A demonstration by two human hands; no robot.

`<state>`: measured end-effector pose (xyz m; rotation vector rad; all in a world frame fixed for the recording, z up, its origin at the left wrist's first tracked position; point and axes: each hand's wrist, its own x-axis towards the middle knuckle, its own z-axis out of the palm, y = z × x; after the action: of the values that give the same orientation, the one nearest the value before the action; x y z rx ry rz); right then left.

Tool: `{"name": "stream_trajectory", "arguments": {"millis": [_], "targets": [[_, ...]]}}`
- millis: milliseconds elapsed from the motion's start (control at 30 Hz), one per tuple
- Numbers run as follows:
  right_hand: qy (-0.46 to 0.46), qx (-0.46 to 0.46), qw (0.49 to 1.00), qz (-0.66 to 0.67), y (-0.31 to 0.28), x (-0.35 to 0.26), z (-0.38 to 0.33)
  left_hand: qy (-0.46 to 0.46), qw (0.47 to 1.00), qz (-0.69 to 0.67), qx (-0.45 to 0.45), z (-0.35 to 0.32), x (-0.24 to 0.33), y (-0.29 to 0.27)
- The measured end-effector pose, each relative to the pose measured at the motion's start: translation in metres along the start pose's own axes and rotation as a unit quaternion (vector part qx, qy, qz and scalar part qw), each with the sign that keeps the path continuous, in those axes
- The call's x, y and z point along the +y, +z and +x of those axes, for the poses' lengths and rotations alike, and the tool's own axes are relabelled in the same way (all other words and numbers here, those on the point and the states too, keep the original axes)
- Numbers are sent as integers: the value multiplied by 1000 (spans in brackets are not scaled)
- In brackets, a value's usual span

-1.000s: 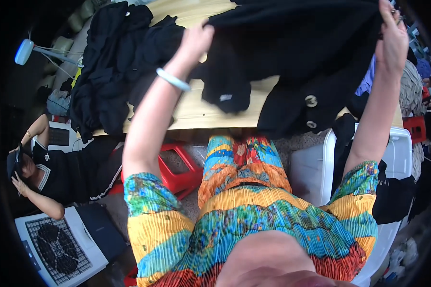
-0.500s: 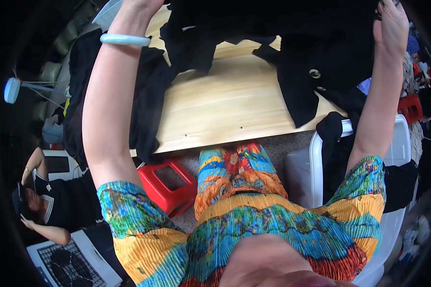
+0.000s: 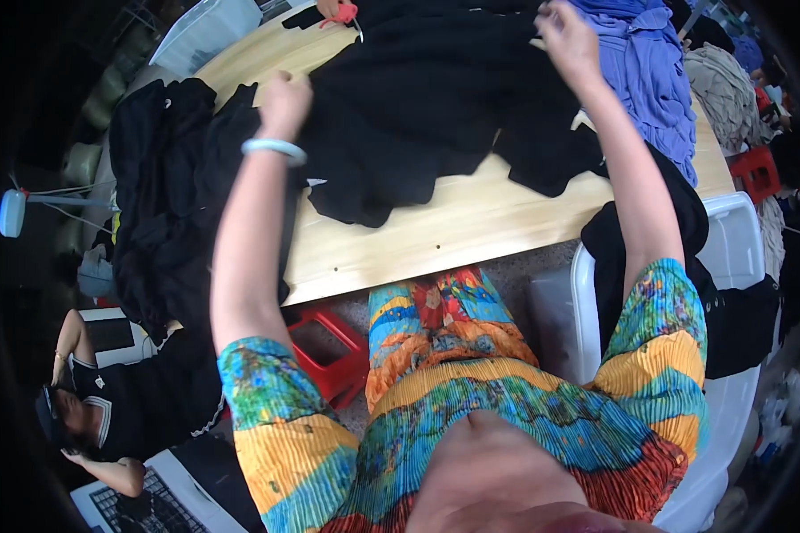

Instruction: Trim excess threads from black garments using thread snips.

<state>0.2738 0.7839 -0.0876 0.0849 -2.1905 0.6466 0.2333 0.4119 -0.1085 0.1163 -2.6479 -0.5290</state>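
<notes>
Head view: we note the left hand [image 3: 284,102] clenched on the near-left edge of a black garment [image 3: 436,98]; right hand [image 3: 567,40] pinching its far-right edge; the garment lies spread on the wooden table [image 3: 436,235], held at both sides, apparently to keep it flat; a black clothes heap [image 3: 164,195] drapes the table's left end; blue fabric [image 3: 653,71] lies right.

hands x2 [image 3: 284,102] | wood table x1 [image 3: 436,235] | red stools x2 [image 3: 329,351] | white bins x2 [image 3: 738,258]
</notes>
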Motion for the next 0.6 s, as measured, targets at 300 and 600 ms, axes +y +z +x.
{"name": "stream_trajectory", "arguments": {"millis": [300, 600], "targets": [[-26, -311, 946, 88, 41, -12, -133, 354, 930, -30, -99, -197, 103, 85], [52, -215, 973, 64, 33, -8, -121, 184, 959, -7, -216, -149, 87, 76]]}}
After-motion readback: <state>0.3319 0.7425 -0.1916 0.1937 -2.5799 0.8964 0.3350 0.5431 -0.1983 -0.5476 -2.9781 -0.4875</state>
